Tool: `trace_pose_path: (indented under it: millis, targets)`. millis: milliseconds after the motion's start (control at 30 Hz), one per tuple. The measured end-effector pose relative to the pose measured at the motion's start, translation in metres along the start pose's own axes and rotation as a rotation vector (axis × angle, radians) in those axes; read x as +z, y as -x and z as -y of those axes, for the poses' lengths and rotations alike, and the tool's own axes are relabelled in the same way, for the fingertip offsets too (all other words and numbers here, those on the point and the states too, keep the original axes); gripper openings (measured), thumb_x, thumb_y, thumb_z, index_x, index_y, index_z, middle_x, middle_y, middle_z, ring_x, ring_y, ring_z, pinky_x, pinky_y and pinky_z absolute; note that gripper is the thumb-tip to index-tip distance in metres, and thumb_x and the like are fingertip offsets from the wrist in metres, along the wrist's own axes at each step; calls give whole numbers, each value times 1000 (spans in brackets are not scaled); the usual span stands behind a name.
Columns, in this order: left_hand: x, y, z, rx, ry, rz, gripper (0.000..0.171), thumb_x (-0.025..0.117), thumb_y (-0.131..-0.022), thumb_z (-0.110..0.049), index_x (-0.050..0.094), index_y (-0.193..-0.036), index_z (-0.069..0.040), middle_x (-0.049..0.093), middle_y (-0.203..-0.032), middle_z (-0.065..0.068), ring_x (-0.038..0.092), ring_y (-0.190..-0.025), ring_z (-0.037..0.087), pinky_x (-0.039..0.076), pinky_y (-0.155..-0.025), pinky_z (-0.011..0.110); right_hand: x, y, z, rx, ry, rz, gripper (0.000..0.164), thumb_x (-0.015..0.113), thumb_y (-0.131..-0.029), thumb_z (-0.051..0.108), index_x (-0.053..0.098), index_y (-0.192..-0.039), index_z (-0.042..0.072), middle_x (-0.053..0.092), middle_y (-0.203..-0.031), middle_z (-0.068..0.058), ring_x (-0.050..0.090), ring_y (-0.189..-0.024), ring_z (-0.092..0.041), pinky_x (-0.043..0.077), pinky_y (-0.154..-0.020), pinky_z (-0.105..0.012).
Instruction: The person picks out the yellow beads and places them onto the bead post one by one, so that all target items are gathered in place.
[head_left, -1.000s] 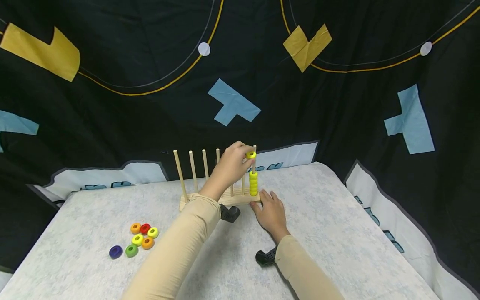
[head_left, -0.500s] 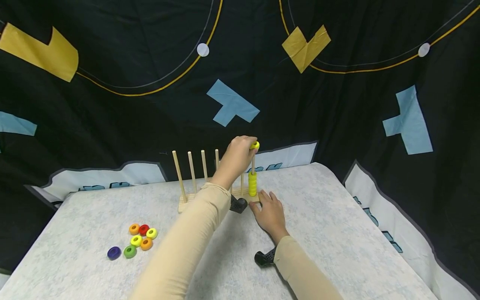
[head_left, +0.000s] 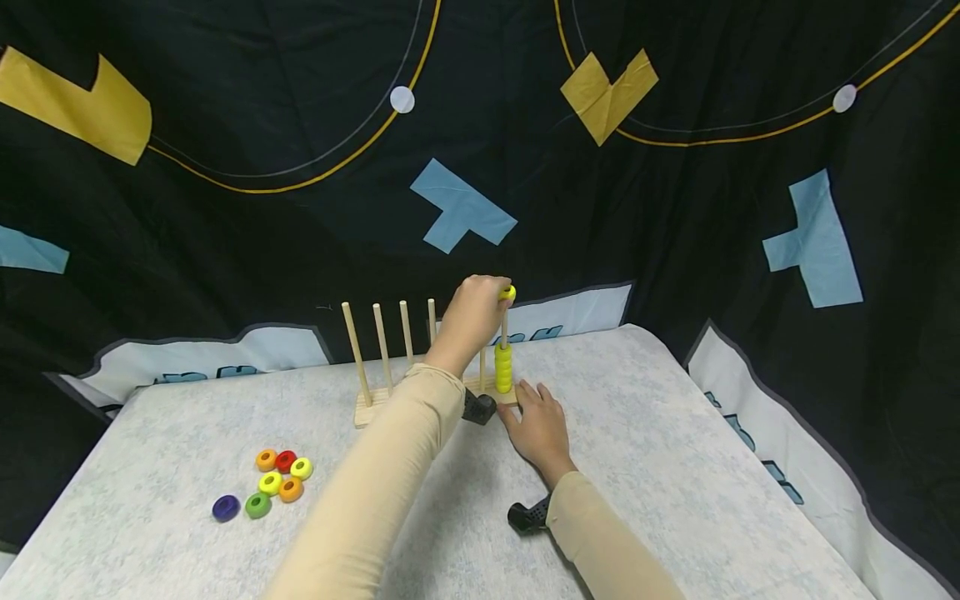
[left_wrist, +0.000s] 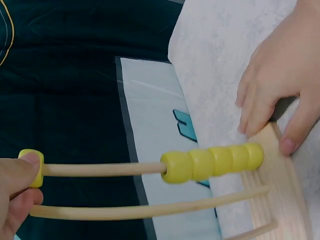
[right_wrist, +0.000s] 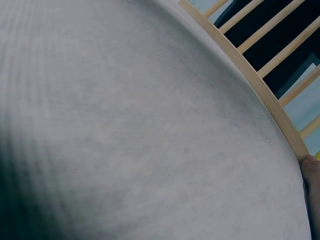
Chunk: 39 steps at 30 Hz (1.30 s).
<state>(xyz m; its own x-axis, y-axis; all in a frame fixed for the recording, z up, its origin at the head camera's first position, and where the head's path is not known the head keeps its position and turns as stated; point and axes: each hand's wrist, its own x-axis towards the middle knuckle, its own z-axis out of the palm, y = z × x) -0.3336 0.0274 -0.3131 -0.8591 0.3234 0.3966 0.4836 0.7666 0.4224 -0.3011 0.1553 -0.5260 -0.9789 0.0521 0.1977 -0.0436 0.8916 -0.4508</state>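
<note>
My left hand pinches a yellow wooden ring between thumb and fingertips, at the top of the end peg. Lower on that same peg sits a stack of several yellow rings, down against the base. The light wooden peg rack has a row of upright pegs; the left ones are bare, and my left arm hides part of the row. At the rack's right end my right hand grips the base, thumb on the front side and fingers round the end.
Loose rings lie on the left of the table: a dark blue ring, a green ring, a red ring, plus orange and yellow ones. Black wrist devices hang at both wrists. A dark curtain stands behind.
My left hand has risen and moved slightly right, bringing the yellow ring from beside the end peg up to its top. The right hand has stayed on the base.
</note>
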Motion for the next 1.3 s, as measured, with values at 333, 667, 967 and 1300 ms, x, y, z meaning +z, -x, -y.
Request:
trace_pose_path:
  millis: [333,667,967,1300]
  targets:
    - [2,-1,0,-7,-40,23,35,69,-94,-12,65,-128,-7,68,-126,12,67,-116,25,58,-96,33,-1,0,0,0,-12,-2,63,48,-99,57,48,-148,17,43,-156,-3,30,-149,-33,26,-123,-52]
    - [3,-2,0,1,-72,25,34,69,-93,-10,66,-126,-6,69,-123,12,67,-115,25,58,-95,33,-1,0,0,-2,-4,1,62,47,-99,56,47,-148,17,44,-156,-3,30,-149,-32,26,-123,-52]
    - [4,0,0,0,-67,18,36,69,-93,-10,65,-128,-6,68,-126,12,66,-117,25,57,-97,33,-2,1,1,6,-8,16,62,47,-100,56,47,-149,19,42,-157,-2,29,-150,-32,25,-123,-51]
    - [4,0,0,6,-66,16,37,70,-92,-9,64,-129,-6,68,-126,13,66,-117,25,57,-96,32,-2,1,1,9,-4,21,63,48,-99,56,46,-149,18,42,-157,-2,29,-150,-31,25,-123,-51]
